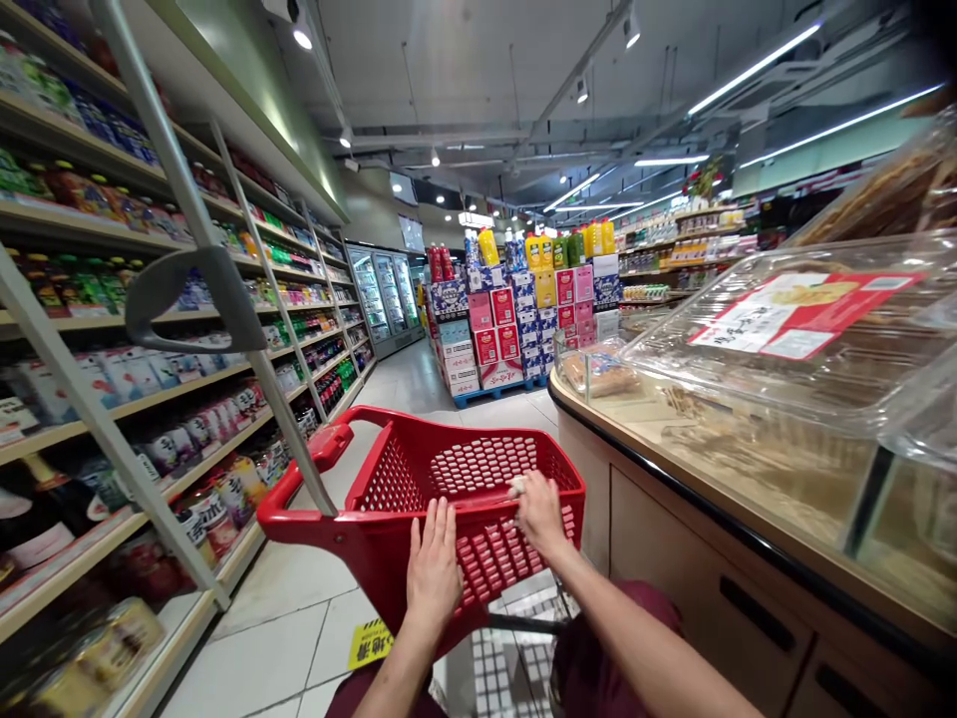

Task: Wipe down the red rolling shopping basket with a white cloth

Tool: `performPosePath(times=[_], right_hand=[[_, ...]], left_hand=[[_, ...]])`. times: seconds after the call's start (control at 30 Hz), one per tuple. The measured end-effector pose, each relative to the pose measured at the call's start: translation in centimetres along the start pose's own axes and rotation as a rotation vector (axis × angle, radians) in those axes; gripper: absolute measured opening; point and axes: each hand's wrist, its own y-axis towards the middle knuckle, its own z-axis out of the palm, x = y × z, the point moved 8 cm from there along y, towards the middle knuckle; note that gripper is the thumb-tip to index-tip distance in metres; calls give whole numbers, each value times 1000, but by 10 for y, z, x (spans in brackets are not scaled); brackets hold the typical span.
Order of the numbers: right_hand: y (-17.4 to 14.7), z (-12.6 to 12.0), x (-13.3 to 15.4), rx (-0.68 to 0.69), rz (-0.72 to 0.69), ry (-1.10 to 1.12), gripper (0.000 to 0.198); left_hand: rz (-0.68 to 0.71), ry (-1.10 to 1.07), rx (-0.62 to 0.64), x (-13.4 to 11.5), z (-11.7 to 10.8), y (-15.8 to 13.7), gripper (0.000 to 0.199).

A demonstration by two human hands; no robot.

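A red plastic shopping cart [464,451] with perforated basket walls stands in front of me. My left hand [435,566] lies against its near side, fingers stretched out just below the rim. At the near rim further right is my right hand [539,514], its fingers curled closed round a small white wad [517,485]; whether that is cloth or tissue I cannot tell. From the cart's left part rises a grey metal pole [295,439], slanting up and left, with a dark grey loop handle [198,299] on it.
Shelves of bottles and cartons [216,419] line the left. Beyond the cart stands a stack of drink boxes [497,339] on a blue pallet. To the right, a counter [673,538] holds clear packs of baked goods [793,319]. A yellow floor sign [370,643] lies below.
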Motion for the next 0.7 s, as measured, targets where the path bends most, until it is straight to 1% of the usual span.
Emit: performPosePath(times=[0.07,0.1,0.13,0.17,0.2,0.23,0.27,0.3,0.33,0.37,0.4,0.43,0.5,0.53,0.57,0.6,0.63,0.7], right_hand=[[-6,15,37,68,-164,53,37],[-8,18,47,95,-205,68,36],[-8,16,48,113,-218,72,36],[-7,12,42,123,-214,72,35],[-5,5,30,116,-178,60,36],[-2,-4,13,93,-121,42,37],[0,-13,-4,47,-35,12,36],[1,-19,-16,11,31,-12,36],[1,-20,-19,-8,72,-26,35],[0,-15,-14,-3,77,-28,34],[-2,-6,1,26,42,-16,34],[-5,6,22,73,-31,8,33],[-16,28,65,144,-208,45,33],[-22,35,81,164,-298,51,39],[-28,40,90,171,-377,49,46],[-33,41,92,168,-436,41,51],[-36,41,88,160,-475,30,53],[-38,36,70,130,-491,18,53]], left_hand=[[4,6,-5,-1,0,0,69],[7,10,-3,-1,0,-1,68],[10,14,-1,-1,1,-2,68],[13,16,0,-1,1,-2,68],[14,17,-1,-2,2,-3,68],[12,15,-3,-3,2,-4,69],[7,10,-5,-4,2,-4,69],[-1,0,-6,-6,2,-4,69],[-10,-13,-6,-8,2,-4,69],[-16,-30,-3,-9,0,-3,68],[-20,-48,-2,-9,-2,-2,67],[-27,-64,-6,-6,-6,-2,66],[-81,-74,-46,10,-18,-1,64],[-136,-63,-82,24,-25,-2,64],[-201,-46,-122,40,-33,-5,64],[-255,-26,-153,57,-40,-8,65],[-286,-9,-170,71,-44,-12,64],[-281,3,-171,89,-49,-19,62]])
